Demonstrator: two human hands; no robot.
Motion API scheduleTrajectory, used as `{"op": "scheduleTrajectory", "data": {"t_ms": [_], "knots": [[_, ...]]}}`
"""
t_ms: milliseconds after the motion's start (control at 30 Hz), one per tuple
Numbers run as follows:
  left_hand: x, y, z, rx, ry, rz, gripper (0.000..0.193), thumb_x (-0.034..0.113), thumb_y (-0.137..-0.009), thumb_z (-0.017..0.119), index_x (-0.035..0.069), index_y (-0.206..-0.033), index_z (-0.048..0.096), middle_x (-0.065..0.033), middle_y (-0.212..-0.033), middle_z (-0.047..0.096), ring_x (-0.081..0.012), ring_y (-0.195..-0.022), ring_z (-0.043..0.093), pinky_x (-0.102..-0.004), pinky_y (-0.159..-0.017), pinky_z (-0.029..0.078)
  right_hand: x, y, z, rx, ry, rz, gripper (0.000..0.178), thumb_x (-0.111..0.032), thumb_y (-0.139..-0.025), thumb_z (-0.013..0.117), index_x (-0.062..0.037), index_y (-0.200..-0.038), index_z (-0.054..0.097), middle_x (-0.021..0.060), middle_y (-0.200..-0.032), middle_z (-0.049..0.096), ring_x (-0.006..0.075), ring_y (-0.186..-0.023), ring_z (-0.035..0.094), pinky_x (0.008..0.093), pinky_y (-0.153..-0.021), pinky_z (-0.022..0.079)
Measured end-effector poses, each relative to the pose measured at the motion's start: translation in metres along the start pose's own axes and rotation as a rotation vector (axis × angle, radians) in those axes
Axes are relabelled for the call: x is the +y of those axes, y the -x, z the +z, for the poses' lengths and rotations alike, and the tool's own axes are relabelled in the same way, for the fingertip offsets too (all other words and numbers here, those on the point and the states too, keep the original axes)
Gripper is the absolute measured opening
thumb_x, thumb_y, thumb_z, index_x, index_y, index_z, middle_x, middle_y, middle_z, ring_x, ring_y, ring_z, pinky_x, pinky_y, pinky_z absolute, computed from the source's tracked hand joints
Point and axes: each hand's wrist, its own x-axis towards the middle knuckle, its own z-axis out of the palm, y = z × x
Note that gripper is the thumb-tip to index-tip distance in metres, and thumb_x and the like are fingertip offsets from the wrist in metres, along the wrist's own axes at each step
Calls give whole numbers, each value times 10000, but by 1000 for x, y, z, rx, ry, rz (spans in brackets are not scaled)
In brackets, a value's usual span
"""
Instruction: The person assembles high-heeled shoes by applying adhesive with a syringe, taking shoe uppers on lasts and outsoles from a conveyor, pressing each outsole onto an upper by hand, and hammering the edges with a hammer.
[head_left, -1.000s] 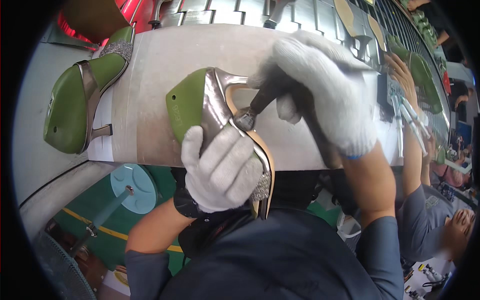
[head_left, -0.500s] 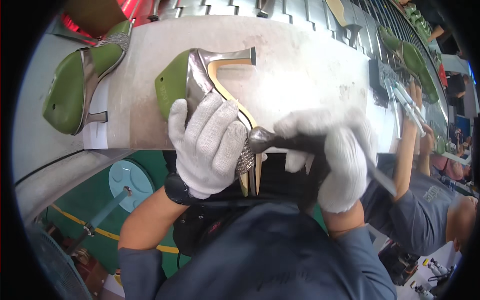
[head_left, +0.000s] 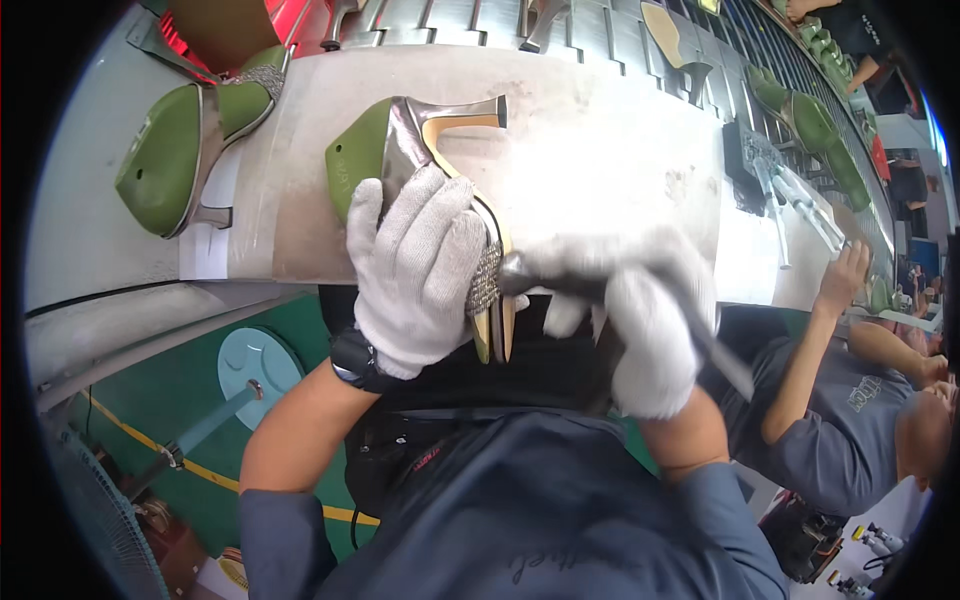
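Observation:
A high-heeled shoe (head_left: 402, 140) in metallic grey lies on its side on a green last (head_left: 357, 160). Its cream sole edge faces right, and a glittery braided strap (head_left: 484, 280) crosses near the toe, which points toward me. My left hand (head_left: 412, 270), in a white knitted glove, is wrapped over the shoe's middle and presses it at the table's near edge. In my gloved right hand (head_left: 650, 340), blurred by motion, is a dark hammer (head_left: 565, 284). Its rounded metal head is at the sole edge beside the strap; whether it touches cannot be told.
Another shoe on a green last (head_left: 165, 165) lies at the left. Beyond the pale worktop (head_left: 590, 110) runs a slatted metal conveyor (head_left: 480, 25) carrying shoe parts. Slender white tools (head_left: 800, 195) lie at the right, near a co-worker's hand (head_left: 848, 272). A light-blue stool (head_left: 258, 362) stands below left.
My view has shifted slightly. The blurred right hand and hammer have moved a little left, staying by the sole. My left hand keeps its hold. The co-worker's hands have drawn back from the white tools.

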Motion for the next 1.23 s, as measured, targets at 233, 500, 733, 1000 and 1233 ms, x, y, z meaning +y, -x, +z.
{"op": "scheduleTrajectory", "data": {"t_ms": [233,500,733,1000,1233], "knots": [[2,0,-28,-3,42,-42,1167,716,-896,797,-6,-1662,293,-281,-1597,492,-468,-1491,503,-621,-1317,256,17,-58,-52,194,1410,-417,438,-23,-876,720,-65,-1311,698,205,-1382,701,410,-1282,682,467,-1082,548],[-25,-33,-72,639,1328,-957,758,681,-1091,544,62,-1525,500,-213,-1568,537,-413,-1450,533,-625,-1229,425,26,15,-17,145,139,-156,401,-156,-1050,717,-2,-1414,647,190,-1396,702,294,-1259,717,402,-1073,573],[4,-42,-74,-19,1751,-720,895,825,-1047,444,21,-1372,663,-208,-1377,689,-365,-1305,641,-522,-1184,481,54,25,3,-365,-1129,96,700,-550,-1140,439,-6,-1580,454,243,-1346,700,419,-1089,753,576,-977,622],[-5,-22,-35,-173,-146,-37,399,202,-864,797,1,-1199,722,-200,-1197,743,-378,-1098,729,-524,-1033,561,-11,-89,-21,215,-495,-248,451,-174,-1109,576,38,-1504,526,190,-1398,656,273,-1253,692,442,-1058,602],[0,-28,-17,-151,-158,-7,275,188,-848,784,31,-1067,730,-167,-1138,780,-386,-1104,749,-508,-1012,582,-18,-277,-33,493,685,-186,660,-462,-999,684,-126,-1555,570,232,-1470,679,377,-1387,644,483,-1213,456]]}}
